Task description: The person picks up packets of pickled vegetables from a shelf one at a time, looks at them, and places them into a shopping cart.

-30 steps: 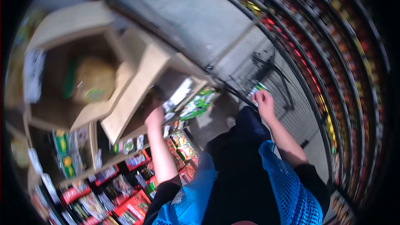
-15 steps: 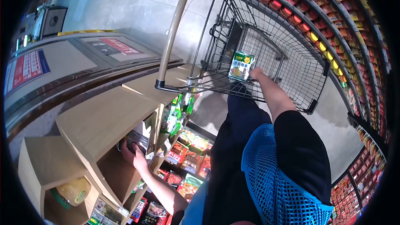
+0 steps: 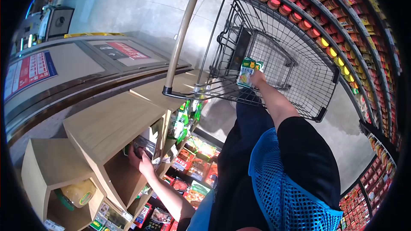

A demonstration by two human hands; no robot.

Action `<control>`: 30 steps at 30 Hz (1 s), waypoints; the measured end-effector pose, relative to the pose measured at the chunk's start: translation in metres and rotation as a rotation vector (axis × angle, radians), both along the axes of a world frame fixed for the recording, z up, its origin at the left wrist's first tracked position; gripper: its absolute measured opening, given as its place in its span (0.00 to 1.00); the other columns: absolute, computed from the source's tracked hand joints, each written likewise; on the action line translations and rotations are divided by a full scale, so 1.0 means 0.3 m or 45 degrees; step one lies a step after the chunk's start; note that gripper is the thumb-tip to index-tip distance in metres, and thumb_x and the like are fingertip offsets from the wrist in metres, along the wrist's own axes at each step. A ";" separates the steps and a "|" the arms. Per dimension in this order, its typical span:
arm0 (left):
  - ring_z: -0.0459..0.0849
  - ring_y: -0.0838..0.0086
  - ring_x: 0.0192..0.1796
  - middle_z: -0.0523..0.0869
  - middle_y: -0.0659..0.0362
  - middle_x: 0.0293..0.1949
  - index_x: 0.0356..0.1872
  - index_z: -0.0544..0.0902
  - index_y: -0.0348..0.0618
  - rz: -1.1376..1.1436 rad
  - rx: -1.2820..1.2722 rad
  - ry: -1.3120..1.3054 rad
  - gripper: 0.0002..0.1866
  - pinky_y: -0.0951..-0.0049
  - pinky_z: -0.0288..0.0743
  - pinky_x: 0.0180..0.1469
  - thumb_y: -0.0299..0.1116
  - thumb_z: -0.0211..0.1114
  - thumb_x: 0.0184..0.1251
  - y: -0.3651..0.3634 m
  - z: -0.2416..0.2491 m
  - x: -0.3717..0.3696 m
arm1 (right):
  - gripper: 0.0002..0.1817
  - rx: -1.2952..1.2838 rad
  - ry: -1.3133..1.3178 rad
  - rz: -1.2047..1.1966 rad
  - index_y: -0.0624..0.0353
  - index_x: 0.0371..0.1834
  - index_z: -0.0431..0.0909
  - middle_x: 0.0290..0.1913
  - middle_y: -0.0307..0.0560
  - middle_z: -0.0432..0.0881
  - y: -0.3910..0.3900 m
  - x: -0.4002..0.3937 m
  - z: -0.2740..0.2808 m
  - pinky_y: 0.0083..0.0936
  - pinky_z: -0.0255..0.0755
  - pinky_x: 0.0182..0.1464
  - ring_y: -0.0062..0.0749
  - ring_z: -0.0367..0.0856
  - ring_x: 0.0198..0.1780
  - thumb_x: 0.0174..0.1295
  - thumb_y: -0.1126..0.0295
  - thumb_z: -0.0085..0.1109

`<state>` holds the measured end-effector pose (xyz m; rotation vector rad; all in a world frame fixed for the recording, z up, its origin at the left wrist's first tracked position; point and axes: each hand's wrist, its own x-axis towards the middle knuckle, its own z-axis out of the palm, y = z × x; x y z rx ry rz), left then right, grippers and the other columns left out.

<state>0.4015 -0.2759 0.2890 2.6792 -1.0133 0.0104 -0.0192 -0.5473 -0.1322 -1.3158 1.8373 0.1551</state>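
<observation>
Your left hand (image 3: 142, 162) reaches inside the cubby (image 3: 113, 122), fingers against dark packs (image 3: 145, 143) along its right side; whether they grip one, I can't tell. Your right hand (image 3: 257, 78) is closed on the packet (image 3: 245, 78) at the cart (image 3: 185, 38), probably to steady it.

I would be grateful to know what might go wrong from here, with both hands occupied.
The green-and-white plastic packaging might slip from the right hand at the black wire shopping cart. The left hand, inside the pale wooden cubby, could scrape its edge or knock the dark packaged item at its fingers.
</observation>
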 end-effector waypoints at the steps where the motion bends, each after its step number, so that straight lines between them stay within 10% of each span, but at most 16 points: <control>1: 0.77 0.51 0.57 0.80 0.43 0.55 0.58 0.77 0.36 -0.025 -0.009 0.001 0.20 0.57 0.67 0.62 0.26 0.62 0.63 0.002 0.007 0.001 | 0.14 -0.030 -0.098 -0.036 0.61 0.36 0.81 0.38 0.61 0.85 0.008 -0.005 -0.007 0.44 0.79 0.46 0.49 0.86 0.44 0.58 0.60 0.62; 8: 0.78 0.52 0.56 0.81 0.44 0.52 0.49 0.81 0.33 -0.216 -0.278 -0.624 0.14 0.54 0.70 0.60 0.23 0.58 0.63 -0.003 0.044 -0.070 | 0.11 -0.592 -0.193 -0.149 0.61 0.27 0.72 0.27 0.57 0.80 -0.006 -0.052 0.287 0.37 0.73 0.34 0.42 0.83 0.31 0.60 0.67 0.60; 15: 0.78 0.56 0.56 0.80 0.47 0.53 0.60 0.72 0.35 -0.799 -0.766 0.059 0.24 0.60 0.73 0.58 0.22 0.62 0.60 -0.145 0.122 -0.471 | 0.11 -1.075 -0.971 0.070 0.61 0.26 0.68 0.22 0.48 0.75 0.136 0.001 1.332 0.30 0.71 0.34 0.29 0.79 0.29 0.58 0.73 0.62; 19: 0.78 0.68 0.52 0.72 0.49 0.58 0.68 0.64 0.39 -0.331 -1.026 1.256 0.32 0.68 0.75 0.53 0.22 0.63 0.61 -0.240 0.163 -0.709 | 0.12 -0.523 -1.566 0.343 0.59 0.26 0.65 0.25 0.35 0.69 0.274 0.109 1.449 0.20 0.64 0.33 0.16 0.69 0.31 0.60 0.77 0.60; 21: 0.78 0.75 0.46 0.70 0.53 0.57 0.70 0.62 0.41 -0.431 -1.121 1.346 0.33 0.74 0.76 0.44 0.19 0.62 0.62 -0.214 0.114 -0.734 | 0.11 -0.332 -1.690 0.438 0.57 0.27 0.65 0.26 0.32 0.69 0.339 0.169 1.476 0.16 0.62 0.32 0.12 0.68 0.30 0.63 0.81 0.56; 25: 0.78 0.71 0.47 0.70 0.52 0.57 0.68 0.66 0.40 -0.205 -0.969 1.060 0.32 0.74 0.75 0.45 0.17 0.62 0.61 -0.087 0.091 -0.620 | 0.04 -0.230 -1.674 0.148 0.59 0.34 0.73 0.28 0.33 0.76 0.437 0.291 1.507 0.13 0.66 0.33 0.11 0.73 0.30 0.67 0.75 0.57; 26: 0.75 0.62 0.55 0.72 0.48 0.57 0.67 0.68 0.39 -0.349 -0.936 0.355 0.31 0.67 0.71 0.58 0.16 0.62 0.59 -0.074 0.112 -0.558 | 0.03 -0.271 -1.634 0.130 0.60 0.36 0.74 0.28 0.34 0.78 0.458 0.307 1.491 0.13 0.67 0.33 0.11 0.74 0.30 0.67 0.74 0.58; 28: 0.68 0.62 0.68 0.73 0.48 0.59 0.66 0.66 0.31 -0.119 -0.992 0.436 0.29 0.66 0.60 0.70 0.17 0.60 0.62 0.004 0.056 -0.401 | 0.05 -0.283 -1.513 0.314 0.61 0.39 0.76 0.30 0.35 0.80 0.494 0.293 1.441 0.14 0.69 0.34 0.12 0.76 0.31 0.68 0.71 0.58; 30: 0.73 0.62 0.63 0.74 0.46 0.56 0.62 0.72 0.30 0.025 -0.944 0.251 0.24 0.63 0.69 0.62 0.20 0.61 0.63 0.056 0.123 -0.281 | 0.07 -0.298 -1.387 0.526 0.62 0.40 0.77 0.29 0.38 0.81 0.519 0.264 1.397 0.17 0.71 0.35 0.16 0.78 0.31 0.68 0.69 0.59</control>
